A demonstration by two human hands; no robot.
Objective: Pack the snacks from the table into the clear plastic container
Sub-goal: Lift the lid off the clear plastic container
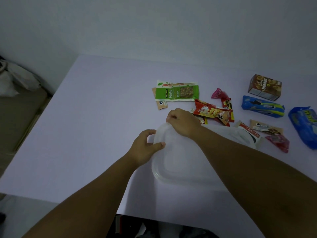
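Note:
A clear plastic container (175, 169) with its lid on lies on the white table (89, 131) in front of me. My left hand (145, 146) pinches the container's left rim, thumb on top. My right hand (183, 122) grips the lid's far corner, which looks slightly raised. Snacks lie spread beyond and to the right: a green nuts bag (177, 91), a red snack packet (212, 111), a pink wrapped sweet (219, 94), a brown box (265, 87), a blue biscuit pack (262, 106), a larger blue pack (305, 126) and a Choco bar (250, 133).
A small beige wafer packet (161, 103) peeks from under the nuts bag. A small red packet (278, 142) and a brown cookie packet (265, 128) lie at the right. The table's near edge (154, 219) runs below my arms. Bags sit on the floor at far left (15, 81).

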